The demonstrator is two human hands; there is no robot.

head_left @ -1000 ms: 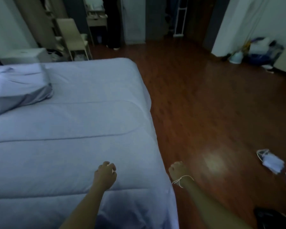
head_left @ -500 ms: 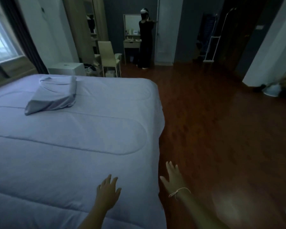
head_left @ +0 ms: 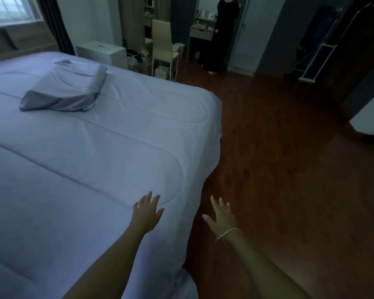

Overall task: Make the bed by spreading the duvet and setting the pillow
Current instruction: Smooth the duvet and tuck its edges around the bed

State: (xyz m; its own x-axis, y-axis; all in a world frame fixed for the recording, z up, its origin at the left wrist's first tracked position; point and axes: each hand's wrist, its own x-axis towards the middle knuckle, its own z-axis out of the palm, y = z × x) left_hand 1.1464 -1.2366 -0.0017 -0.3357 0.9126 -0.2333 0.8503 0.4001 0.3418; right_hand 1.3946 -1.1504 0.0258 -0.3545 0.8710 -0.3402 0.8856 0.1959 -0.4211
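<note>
A pale lilac quilted duvet (head_left: pixel 99 147) lies spread flat over the bed and hangs down its right side. A grey-lilac pillow (head_left: pixel 67 87) rests on top of the duvet toward the head of the bed, upper left. My left hand (head_left: pixel 147 212) hovers over or rests on the duvet near its right edge, fingers apart and empty. My right hand (head_left: pixel 221 216), with a thin string bracelet on the wrist, is out past the bed's edge above the floor, fingers spread, holding nothing.
Dark red wooden floor (head_left: pixel 289 169) runs along the bed's right side. A person in black (head_left: pixel 222 33) stands at a dresser at the back. A pale chair (head_left: pixel 163 44), a white box (head_left: pixel 102 52) and a clothes rack (head_left: pixel 317 55) stand along the far walls.
Both hands were closed fists near the duvet's edge and are now spread with nothing in them. The view has tilted up and left, bringing the pillow and headboard wall into sight.
</note>
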